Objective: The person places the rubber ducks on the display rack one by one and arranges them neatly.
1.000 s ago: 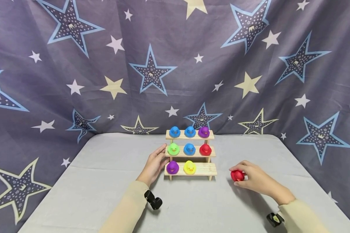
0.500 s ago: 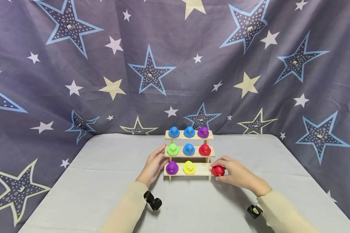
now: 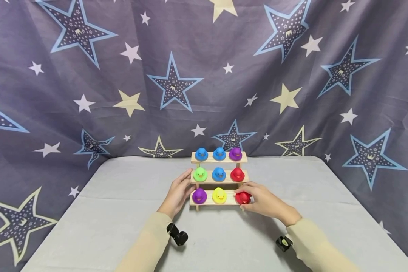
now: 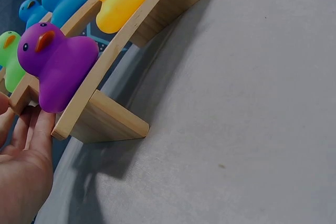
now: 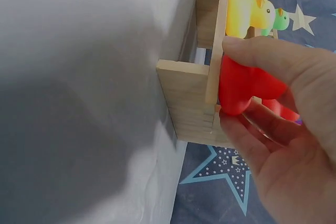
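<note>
A three-tier wooden display stand point(image 3: 209, 202) carries rubber ducks in rows. My right hand point(image 3: 263, 200) pinches a red rubber duck point(image 5: 236, 87) between thumb and fingers at the right end of the bottom tier. Its base is at the board's surface in the right wrist view. Beside it on that tier sit a yellow duck point(image 3: 219, 195) and a purple duck point(image 3: 199, 196). My left hand point(image 3: 176, 194) grips the stand's left end at the middle tier, with its fingertips partly hidden behind the wood.
A green duck point(image 3: 200, 174), a blue duck point(image 3: 219, 174) and another red duck point(image 3: 237, 174) occupy the middle tier. Two blue ducks and a purple duck point(image 3: 235, 154) line the top. The stand rests on a grey-covered table point(image 3: 122, 226) before a star-patterned curtain point(image 3: 204, 94).
My right hand has carried the red duck leftward from the table's right side to the bottom tier's right end. My left hand has stayed at the stand.
</note>
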A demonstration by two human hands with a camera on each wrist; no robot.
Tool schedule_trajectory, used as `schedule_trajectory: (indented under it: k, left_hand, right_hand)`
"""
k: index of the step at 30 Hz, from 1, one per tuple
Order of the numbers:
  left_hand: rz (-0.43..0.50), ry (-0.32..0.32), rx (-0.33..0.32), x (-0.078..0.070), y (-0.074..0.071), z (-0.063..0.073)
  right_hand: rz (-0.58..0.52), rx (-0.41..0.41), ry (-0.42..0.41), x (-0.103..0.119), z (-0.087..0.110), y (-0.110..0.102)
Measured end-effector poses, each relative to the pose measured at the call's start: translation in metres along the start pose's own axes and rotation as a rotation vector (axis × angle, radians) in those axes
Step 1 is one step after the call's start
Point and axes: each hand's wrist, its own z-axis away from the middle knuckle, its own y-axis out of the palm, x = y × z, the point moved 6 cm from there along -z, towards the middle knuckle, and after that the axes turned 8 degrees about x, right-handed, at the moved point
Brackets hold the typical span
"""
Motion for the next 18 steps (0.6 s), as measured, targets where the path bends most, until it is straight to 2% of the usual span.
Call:
schedule_trajectory:
  k: [7,18]
  left_hand:
    - [0.005,-0.012,-0.008,0.0005,-0.0007,0.0003]
    - [0.003,0.007,0.004,0.0003,-0.0001,-0.0011]
  right_hand:
    - [-0.015,-0.006,0.006,0.0004,-0.0031,0.0014]
    - [-0.041,-0.021,0.034,0.0009,-0.0043,0.0013]
